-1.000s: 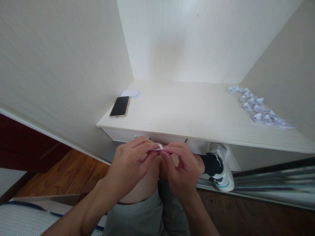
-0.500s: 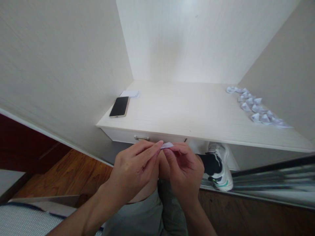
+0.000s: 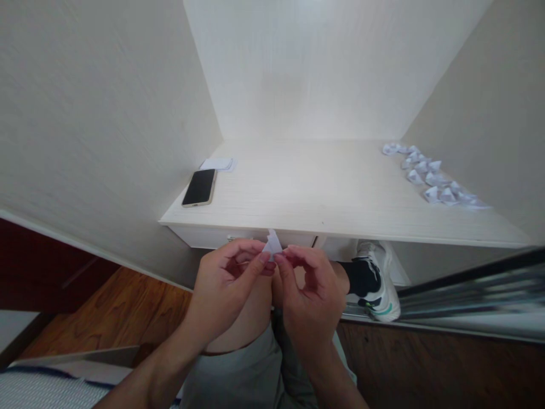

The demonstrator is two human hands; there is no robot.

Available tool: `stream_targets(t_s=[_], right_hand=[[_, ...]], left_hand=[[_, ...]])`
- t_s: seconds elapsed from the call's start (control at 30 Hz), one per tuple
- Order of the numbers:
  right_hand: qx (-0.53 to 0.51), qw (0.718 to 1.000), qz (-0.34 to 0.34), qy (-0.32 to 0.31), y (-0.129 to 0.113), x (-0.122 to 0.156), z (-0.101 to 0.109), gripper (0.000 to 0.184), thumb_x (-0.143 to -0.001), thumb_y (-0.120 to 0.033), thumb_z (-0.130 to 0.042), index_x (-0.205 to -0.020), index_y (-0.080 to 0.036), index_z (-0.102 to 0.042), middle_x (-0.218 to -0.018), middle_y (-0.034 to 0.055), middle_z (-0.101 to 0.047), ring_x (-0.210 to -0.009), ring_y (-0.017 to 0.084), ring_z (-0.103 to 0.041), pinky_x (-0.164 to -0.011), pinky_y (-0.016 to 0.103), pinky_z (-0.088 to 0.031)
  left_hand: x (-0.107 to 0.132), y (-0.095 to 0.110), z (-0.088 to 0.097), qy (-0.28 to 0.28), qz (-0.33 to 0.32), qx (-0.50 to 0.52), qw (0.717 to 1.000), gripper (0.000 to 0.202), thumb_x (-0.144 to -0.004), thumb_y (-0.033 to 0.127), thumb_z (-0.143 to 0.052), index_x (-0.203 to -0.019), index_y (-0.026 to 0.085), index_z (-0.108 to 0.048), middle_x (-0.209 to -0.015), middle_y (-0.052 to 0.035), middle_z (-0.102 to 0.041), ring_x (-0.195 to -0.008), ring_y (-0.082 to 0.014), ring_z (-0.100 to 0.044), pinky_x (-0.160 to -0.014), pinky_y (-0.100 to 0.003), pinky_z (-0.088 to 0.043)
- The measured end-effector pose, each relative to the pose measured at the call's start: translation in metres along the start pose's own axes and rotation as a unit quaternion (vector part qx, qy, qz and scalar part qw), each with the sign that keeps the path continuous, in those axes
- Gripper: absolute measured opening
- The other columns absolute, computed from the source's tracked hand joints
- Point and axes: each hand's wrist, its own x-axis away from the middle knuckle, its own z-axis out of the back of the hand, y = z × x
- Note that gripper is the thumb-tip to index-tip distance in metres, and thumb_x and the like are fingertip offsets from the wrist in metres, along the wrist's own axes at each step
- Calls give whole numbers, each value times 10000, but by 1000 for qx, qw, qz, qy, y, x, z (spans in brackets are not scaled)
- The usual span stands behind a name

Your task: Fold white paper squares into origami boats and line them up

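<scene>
Between my two hands, above my knees and just in front of the shelf edge, is a small piece of folded white paper point(image 3: 273, 243) with a pointed upper end. My left hand point(image 3: 232, 281) pinches its left lower corner between thumb and fingers. From the other side, my right hand point(image 3: 313, 284) grips the right lower corner with thumb and forefinger. Fingertips hide the paper's bottom edge. Several small folded paper pieces point(image 3: 434, 179) of a similar white lie in uneven rows at the shelf's right side.
A white shelf point(image 3: 298, 193) spans the front, with a drawer handle point(image 3: 238, 237) beneath. A smartphone point(image 3: 200, 187) lies at its left, beside a stack of white paper sheets point(image 3: 218, 164). My foot in a white sneaker point(image 3: 385, 284) rests under the shelf at right.
The folded paper has turned from nearly flat to upright, its point now showing above my fingers. Both hands have shifted their grip on it. The camera view has moved slightly.
</scene>
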Motion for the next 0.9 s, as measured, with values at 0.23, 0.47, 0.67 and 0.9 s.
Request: stream_targets(t_s=[0.23, 0.47, 0.67, 0.9], right_hand=[[83, 993, 88, 8, -5, -3, 4, 224, -868, -23, -709, -978, -212, -658, -895, 17, -754, -823, 163, -703, -760, 306, -580], [86, 992, 90, -1, -10, -7, 3, 196, -872, -28, -712, -964, -192, -656, -889, 25, -742, -831, 149, -692, -787, 280, -569], [49, 996, 67, -40, -11, -8, 4, 162, -892, -39, -679, -960, -184, -658, -901, 35, -709, -866, 156, -672, -793, 285, -561], [40, 992, 56, -104, -14, -14, 9, 137, -884, -45, -662, -928, -175, -664, -883, 39, -690, -799, 152, -649, -680, 262, -544]], left_hand=[[-2, -7, -2, -4, 22, 42, 999, 31, -871, 167, -735, -857, 173, -708, -789, 29, -755, -731, -91, -747, -727, -147, -615], [-3, -15, 0, -8, -25, -29, 999, 19, -895, 171, -710, -899, 189, -707, -791, 31, -737, -724, -83, -710, -703, -134, -564], [-2, -16, 6, -32, -78, -146, 986, 104, -949, 215, -638, -948, 181, -735, -831, -7, -747, -729, -130, -689, -676, -209, -534], [-1, -13, 9, -32, -167, -255, 952, 167, -940, 158, -603, -951, 187, -767, -848, -20, -748, -716, -138, -670, -650, -216, -508]])
